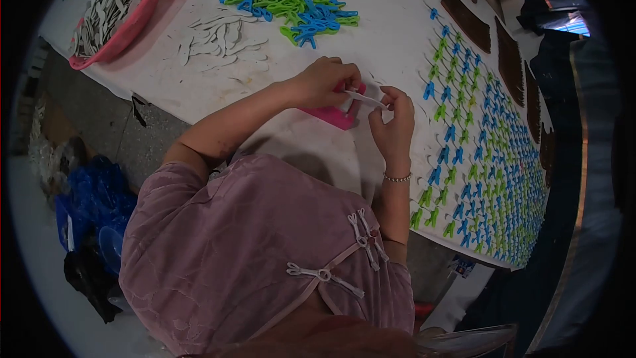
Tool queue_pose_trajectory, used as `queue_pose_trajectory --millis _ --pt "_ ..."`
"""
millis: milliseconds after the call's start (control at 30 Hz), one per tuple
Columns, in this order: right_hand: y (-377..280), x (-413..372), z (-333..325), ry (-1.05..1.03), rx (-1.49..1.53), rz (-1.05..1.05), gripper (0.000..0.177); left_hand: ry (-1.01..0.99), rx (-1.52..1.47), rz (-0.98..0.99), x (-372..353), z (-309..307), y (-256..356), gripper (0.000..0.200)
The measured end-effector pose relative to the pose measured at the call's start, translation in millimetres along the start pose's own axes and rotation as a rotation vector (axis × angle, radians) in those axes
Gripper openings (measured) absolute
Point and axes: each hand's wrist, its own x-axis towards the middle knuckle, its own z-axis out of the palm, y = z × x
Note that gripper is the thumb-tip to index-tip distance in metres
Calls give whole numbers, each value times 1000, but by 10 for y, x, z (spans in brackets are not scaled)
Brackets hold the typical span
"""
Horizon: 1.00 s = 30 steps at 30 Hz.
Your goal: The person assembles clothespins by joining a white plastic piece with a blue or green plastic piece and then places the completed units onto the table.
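My left hand (324, 83) is closed in a pinch over a pink block-like holder (334, 117) on the table. Between my two hands stretches a thin white strip (368, 98), and the left fingertips are at one end of it. My right hand (396, 122), with a beaded bracelet at the wrist, pinches the other end. Fingers partly hide the top of the pink holder. A loose pile of similar slender white strips (222, 38) lies beyond my left hand. Farther off is a heap of green and blue clothespins (291, 8).
A pink basin (142, 26) full of white strips stands at the far left. Rows of green and blue clothespins (487, 152) with thin pieces in them cover the right side of the white table. Brown flat pieces (510, 59) lie along its right edge. Blue plastic bags (99, 189) sit low at left.
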Motion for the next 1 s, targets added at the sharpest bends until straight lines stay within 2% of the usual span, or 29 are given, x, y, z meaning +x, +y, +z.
queue_pose_trajectory --millis 100,167,233,300,333,400,533,600,733,800,900,933,967,1000 --pt "-100 82 -136 42 -13 -72 38 -2 -20 53 91 68 76 23" --pt "-192 150 -204 7 -37 -111 39 -65 -73 2 114 78 139 23" --pt "-226 250 -234 -27 -65 -151 39 24 -89 43 82 127 112 24" --pt "-199 408 -260 -119 259 -4 40 110 -107 90 83 76 72 24" --pt "-108 509 -233 -116 252 -11 40 148 -149 57 62 9 44 27" --pt "226 742 -29 -258 401 183 34 193 -191 30 24 -78 -13 30" --pt "751 1258 535 -310 264 258 31 290 -223 14 -23 -208 -42 27" --pt "865 1506 786 -291 114 297 36 300 -226 13 -35 -270 -58 28" --pt "991 1792 1095 -304 48 390 35 339 -219 48 -39 -328 -120 30" --pt "1038 1813 1138 -339 206 344 35 346 -203 54 -45 -344 -133 30" --pt "1062 1687 1011 -360 200 317 30 330 -252 33 -56 -337 -165 32" --pt "1063 1587 934 -359 202 325 30 313 -397 16 -57 -316 -191 33" --pt "900 1478 772 -316 275 401 26 293 -541 -2 -59 -302 -209 34" --pt "722 1360 613 -271 349 476 22 282 -542 -6 -59 -302 -215 34"
